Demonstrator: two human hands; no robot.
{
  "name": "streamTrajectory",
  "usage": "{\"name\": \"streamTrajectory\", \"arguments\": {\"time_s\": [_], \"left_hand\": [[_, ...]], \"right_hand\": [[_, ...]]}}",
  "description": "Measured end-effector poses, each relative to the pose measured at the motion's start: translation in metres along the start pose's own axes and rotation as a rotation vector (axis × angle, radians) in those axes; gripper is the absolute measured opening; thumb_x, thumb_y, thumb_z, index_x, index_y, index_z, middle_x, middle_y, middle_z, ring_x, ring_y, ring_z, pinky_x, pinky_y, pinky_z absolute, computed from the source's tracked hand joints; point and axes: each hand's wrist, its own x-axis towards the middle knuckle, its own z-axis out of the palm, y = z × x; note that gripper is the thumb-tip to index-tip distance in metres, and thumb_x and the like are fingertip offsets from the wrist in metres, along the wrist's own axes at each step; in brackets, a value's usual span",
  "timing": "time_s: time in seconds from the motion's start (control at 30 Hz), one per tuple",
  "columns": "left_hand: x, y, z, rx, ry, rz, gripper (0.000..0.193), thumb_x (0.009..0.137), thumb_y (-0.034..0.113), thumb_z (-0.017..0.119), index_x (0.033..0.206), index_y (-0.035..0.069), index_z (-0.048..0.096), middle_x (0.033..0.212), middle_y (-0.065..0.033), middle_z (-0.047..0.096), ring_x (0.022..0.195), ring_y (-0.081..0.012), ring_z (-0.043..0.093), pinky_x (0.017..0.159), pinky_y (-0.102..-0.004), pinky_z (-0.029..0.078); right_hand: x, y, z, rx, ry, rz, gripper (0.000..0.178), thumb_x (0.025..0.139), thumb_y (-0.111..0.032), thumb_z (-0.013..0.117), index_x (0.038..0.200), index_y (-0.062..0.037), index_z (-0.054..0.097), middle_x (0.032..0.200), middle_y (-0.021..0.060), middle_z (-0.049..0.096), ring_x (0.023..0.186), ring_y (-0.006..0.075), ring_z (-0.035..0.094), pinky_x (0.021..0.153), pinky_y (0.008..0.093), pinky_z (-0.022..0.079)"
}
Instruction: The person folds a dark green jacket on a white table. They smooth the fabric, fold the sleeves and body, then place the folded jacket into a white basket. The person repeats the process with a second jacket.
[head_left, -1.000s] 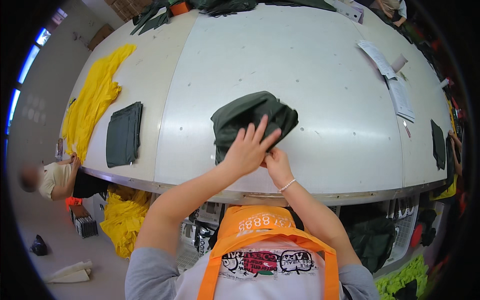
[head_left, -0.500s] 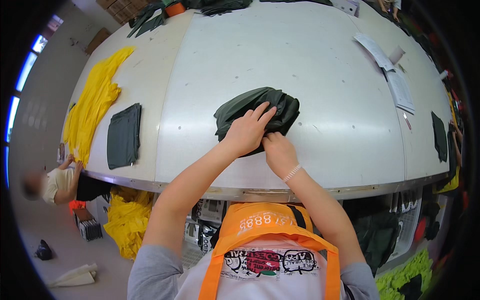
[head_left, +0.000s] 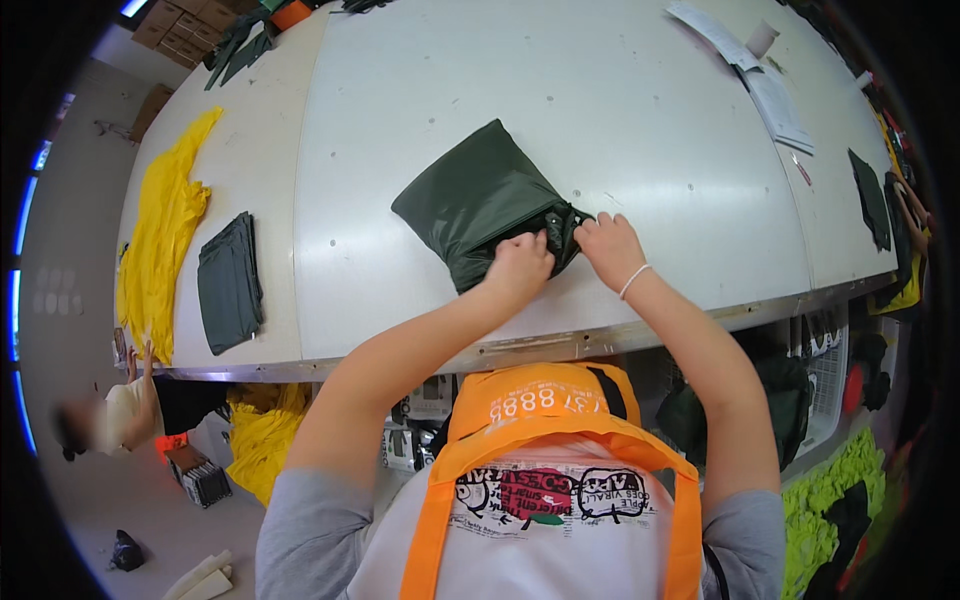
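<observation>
A dark green fabric pouch [head_left: 480,195], roughly square and plump, lies at an angle on the table before me. Its lower right side gapes, and bunched dark fabric shows at that mouth. My left hand [head_left: 522,262] has its fingers curled at the near edge of the mouth, their tips partly hidden in the cloth. On the other side, my right hand [head_left: 608,248] pinches the pouch's right corner between thumb and fingers.
Left of the pouch lie a folded dark green stack [head_left: 230,283] and a long yellow cloth pile [head_left: 165,230], with a person [head_left: 135,405] beside it. Papers [head_left: 775,105] and a red-handled tool [head_left: 802,170] are at right. The table's near edge [head_left: 560,350] runs before my body.
The crumpled dark green bundle now lies flatter and squarer, its smooth face up. My left hand has come off its top to the near edge; my right hand has moved right to the corner.
</observation>
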Motion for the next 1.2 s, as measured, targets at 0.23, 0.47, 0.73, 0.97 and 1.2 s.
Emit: {"name": "streamTrajectory", "arguments": {"time_s": [0.23, 0.47, 0.73, 0.97, 1.2], "left_hand": [[0.037, -0.03, -0.02, -0.662, -0.339, -0.04, 0.048, 0.076, 0.007, 0.055, 0.121, 0.022, 0.063, 0.136, -0.0047, 0.047, 0.113, -0.0305, 0.051, 0.093, -0.0399, 0.046], [0.057, -0.029, 0.0, -0.78, -0.178, -0.098, 0.049, 0.077, 0.006, 0.052, 0.121, 0.023, 0.063, 0.133, -0.0064, 0.048, 0.111, -0.0304, 0.052, 0.095, -0.0392, 0.044], [0.054, -0.015, 0.046, -0.963, 0.203, -0.034, 0.054, 0.075, -0.004, 0.052, 0.126, 0.012, 0.055, 0.128, -0.0186, 0.047, 0.103, -0.032, 0.056, 0.09, -0.0387, 0.046], [0.045, 0.007, 0.043, -0.633, 0.19, 0.069, 0.057, 0.08, 0.001, 0.054, 0.135, 0.005, 0.042, 0.14, -0.0203, 0.036, 0.118, -0.0374, 0.047, 0.099, -0.0369, 0.042], [0.037, -0.044, -0.045, -1.0, 0.14, 0.365, 0.048, 0.079, 0.013, 0.065, 0.125, 0.003, 0.055, 0.132, -0.0146, 0.052, 0.127, -0.0333, 0.044, 0.107, -0.0438, 0.034]], "right_hand": [[-0.022, 0.0, -0.026, 0.366, -0.262, -0.095, 0.009, 0.078, -0.005, 0.055, 0.087, -0.0053, 0.057, 0.09, 0.0089, 0.058, 0.08, 0.0285, 0.062, 0.068, 0.0394, 0.051], [-0.023, -0.089, 0.011, 0.74, -0.209, 0.058, 0.022, 0.079, -0.008, 0.061, 0.1, -0.0021, 0.057, 0.098, 0.018, 0.056, 0.082, 0.0357, 0.062, 0.072, 0.0441, 0.051], [-0.019, -0.111, -0.011, 0.87, -0.076, 0.102, 0.007, 0.084, -0.01, 0.057, 0.083, -0.0034, 0.061, 0.092, 0.0122, 0.057, 0.08, 0.034, 0.061, 0.071, 0.0436, 0.05], [-0.038, -0.095, -0.007, 0.954, -0.012, 0.249, 0.006, 0.08, -0.009, 0.061, 0.083, -0.0051, 0.063, 0.092, 0.0109, 0.058, 0.084, 0.0322, 0.061, 0.073, 0.0415, 0.049], [-0.072, -0.038, -0.03, 0.794, -0.019, 0.41, 0.004, 0.076, -0.005, 0.06, 0.08, -0.0066, 0.062, 0.088, 0.009, 0.059, 0.081, 0.0322, 0.06, 0.07, 0.0418, 0.048]]}}
